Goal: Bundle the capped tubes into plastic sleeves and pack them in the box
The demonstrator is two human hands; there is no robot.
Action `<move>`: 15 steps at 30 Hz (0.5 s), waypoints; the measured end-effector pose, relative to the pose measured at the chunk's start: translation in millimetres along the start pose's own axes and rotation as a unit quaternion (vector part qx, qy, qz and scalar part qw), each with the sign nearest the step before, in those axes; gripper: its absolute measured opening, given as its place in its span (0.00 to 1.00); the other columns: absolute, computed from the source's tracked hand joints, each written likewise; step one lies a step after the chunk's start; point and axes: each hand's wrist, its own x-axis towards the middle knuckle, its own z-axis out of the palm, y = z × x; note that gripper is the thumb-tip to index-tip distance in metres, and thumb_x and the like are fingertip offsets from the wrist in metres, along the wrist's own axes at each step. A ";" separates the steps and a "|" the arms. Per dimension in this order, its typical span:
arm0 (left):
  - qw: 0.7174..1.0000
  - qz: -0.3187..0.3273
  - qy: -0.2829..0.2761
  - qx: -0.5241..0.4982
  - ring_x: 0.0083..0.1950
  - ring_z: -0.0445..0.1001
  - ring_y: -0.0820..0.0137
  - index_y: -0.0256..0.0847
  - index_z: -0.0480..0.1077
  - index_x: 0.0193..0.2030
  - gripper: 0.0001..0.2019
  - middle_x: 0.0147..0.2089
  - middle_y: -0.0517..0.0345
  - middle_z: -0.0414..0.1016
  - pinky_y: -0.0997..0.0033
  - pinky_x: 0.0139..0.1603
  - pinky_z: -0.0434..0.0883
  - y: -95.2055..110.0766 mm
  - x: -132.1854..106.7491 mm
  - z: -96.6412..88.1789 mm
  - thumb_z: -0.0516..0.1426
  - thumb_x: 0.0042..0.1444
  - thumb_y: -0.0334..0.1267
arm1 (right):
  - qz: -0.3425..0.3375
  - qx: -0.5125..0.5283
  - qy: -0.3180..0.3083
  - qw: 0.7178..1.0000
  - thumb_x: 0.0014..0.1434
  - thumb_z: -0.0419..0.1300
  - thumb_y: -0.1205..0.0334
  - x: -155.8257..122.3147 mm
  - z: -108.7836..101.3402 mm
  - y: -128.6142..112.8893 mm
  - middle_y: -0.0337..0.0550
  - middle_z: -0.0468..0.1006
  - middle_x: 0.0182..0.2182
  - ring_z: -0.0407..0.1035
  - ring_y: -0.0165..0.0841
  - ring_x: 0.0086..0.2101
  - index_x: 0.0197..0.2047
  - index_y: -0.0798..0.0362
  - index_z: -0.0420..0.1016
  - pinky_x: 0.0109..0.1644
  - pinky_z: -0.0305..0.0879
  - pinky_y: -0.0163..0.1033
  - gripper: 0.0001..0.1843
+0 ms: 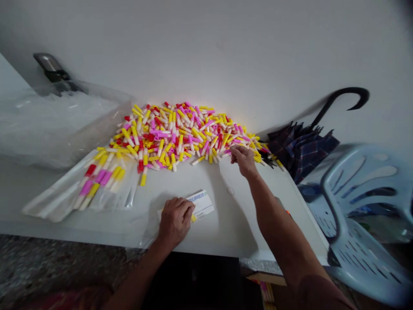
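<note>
Small tubes, white with yellow, pink or red ends, are heaped at the far side of the table. The right hand is extended to their near edge, fingers bunched; whether one is gripped cannot be told. The left hand is curled over a printed white pack, its grip hidden.

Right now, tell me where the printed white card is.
In the head view, the printed white card lies just below centre on the white table, partly covered by the left hand, nearer the person than the pile of coloured tubes.
</note>
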 end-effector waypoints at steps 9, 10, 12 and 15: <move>1.000 0.003 0.005 0.004 0.43 0.75 0.62 0.44 0.75 0.39 0.09 0.39 0.56 0.81 0.57 0.47 0.65 -0.7 1.5 -1.2 0.56 0.71 0.39 | 0.068 -0.235 -0.253 0.936 0.55 0.70 0.62 -63.5 -14.7 -13.3 0.41 0.80 0.26 0.71 0.32 0.25 0.42 0.54 0.83 0.32 0.65 0.37 0.10; 1.000 0.001 0.004 0.003 0.43 0.75 0.62 0.44 0.76 0.39 0.10 0.39 0.56 0.81 0.58 0.47 0.65 -0.2 1.6 -1.3 0.55 0.71 0.39 | 0.060 -0.248 -0.227 0.940 0.57 0.70 0.62 -75.9 -7.9 -9.5 0.42 0.81 0.29 0.72 0.34 0.28 0.48 0.54 0.81 0.35 0.66 0.37 0.15; 1.000 0.000 -0.001 -0.001 0.43 0.74 0.62 0.44 0.76 0.38 0.10 0.39 0.56 0.81 0.58 0.47 0.65 0.6 2.1 -1.7 0.55 0.71 0.39 | 0.055 -0.267 -0.179 0.945 0.61 0.68 0.58 -103.5 -0.2 -1.5 0.45 0.82 0.34 0.73 0.35 0.32 0.56 0.55 0.78 0.39 0.66 0.38 0.21; 1.000 -0.005 -0.006 -0.006 0.43 0.74 0.62 0.44 0.75 0.38 0.10 0.39 0.57 0.80 0.58 0.48 0.65 1.3 3.9 -2.7 0.55 0.71 0.38 | 0.030 -0.319 -0.131 0.938 0.64 0.65 0.55 -142.5 -0.1 7.8 0.47 0.81 0.37 0.72 0.36 0.34 0.50 0.53 0.79 0.40 0.64 0.38 0.14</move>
